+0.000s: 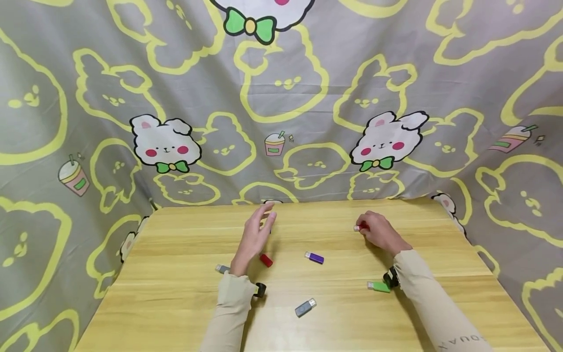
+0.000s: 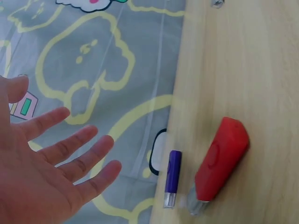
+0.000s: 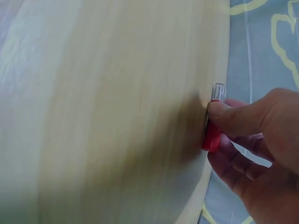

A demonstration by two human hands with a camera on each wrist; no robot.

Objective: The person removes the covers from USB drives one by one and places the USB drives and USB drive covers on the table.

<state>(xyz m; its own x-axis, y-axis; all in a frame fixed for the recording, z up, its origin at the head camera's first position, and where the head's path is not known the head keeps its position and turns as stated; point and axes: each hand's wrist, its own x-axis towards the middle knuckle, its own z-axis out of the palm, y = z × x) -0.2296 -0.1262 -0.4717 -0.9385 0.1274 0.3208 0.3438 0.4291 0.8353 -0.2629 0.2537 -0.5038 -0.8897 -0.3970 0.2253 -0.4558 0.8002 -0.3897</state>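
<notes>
Toward the back right of the table, my right hand (image 1: 381,232) pinches a red USB stick (image 3: 212,136) between thumb and fingers. Its clear-looking end sticks out past the thumb in the right wrist view. My left hand (image 1: 256,237) is raised over the table, fingers spread and holding nothing. Below it lies another red USB stick (image 2: 222,161), partly covered by the wrist in the head view. A dark blue USB stick (image 2: 173,172) lies near the table's back edge, mostly hidden behind the left hand in the head view. Between the hands rests a purple USB stick (image 1: 315,257).
A grey USB stick (image 1: 305,307) lies at the front middle. Another grey one (image 1: 222,269) pokes out beside the left forearm. By the right wrist strap lies a green USB stick (image 1: 379,287). A patterned grey curtain (image 1: 308,171) hangs along the wooden table's (image 1: 176,293) back edge.
</notes>
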